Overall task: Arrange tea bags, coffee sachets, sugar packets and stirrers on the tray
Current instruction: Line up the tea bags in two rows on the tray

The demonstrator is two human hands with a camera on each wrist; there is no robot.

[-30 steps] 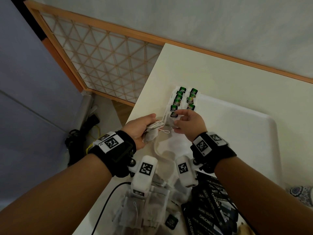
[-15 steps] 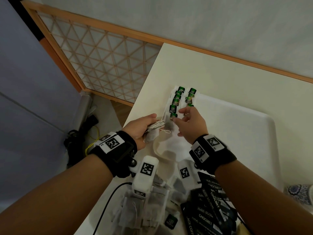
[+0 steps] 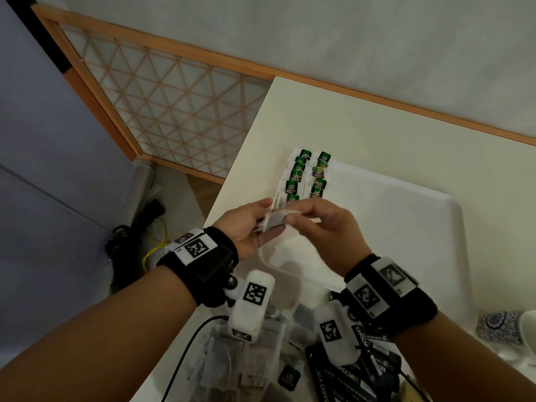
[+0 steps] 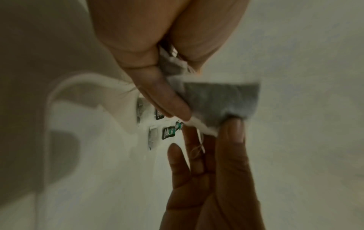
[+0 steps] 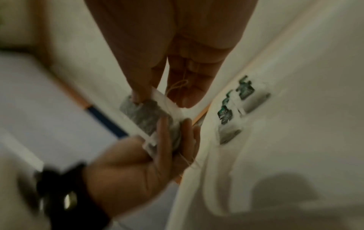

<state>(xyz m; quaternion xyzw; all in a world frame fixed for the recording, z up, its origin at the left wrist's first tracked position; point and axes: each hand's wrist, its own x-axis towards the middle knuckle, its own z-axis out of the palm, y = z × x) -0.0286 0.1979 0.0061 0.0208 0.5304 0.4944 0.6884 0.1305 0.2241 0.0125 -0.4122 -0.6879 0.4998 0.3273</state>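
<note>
1. Your left hand [image 3: 249,227] holds a small stack of tea bags [image 3: 265,224] above the near left corner of the white tray [image 3: 406,227].
2. Your right hand [image 3: 327,227] pinches one grey tea bag [image 4: 220,99] off that stack.
3. Two rows of green-tagged tea bags [image 3: 309,175] lie on the tray's far left corner.
4. Loose tea bags [image 3: 232,364] and black coffee sachets [image 3: 348,375] lie on the table [image 3: 348,126], near you.

A room in a home is seen: a wooden screen [image 3: 162,111] with paper panes, a plain wall [image 3: 348,39], a cream table [image 3: 333,120], a patterned cup [image 3: 499,326].
</note>
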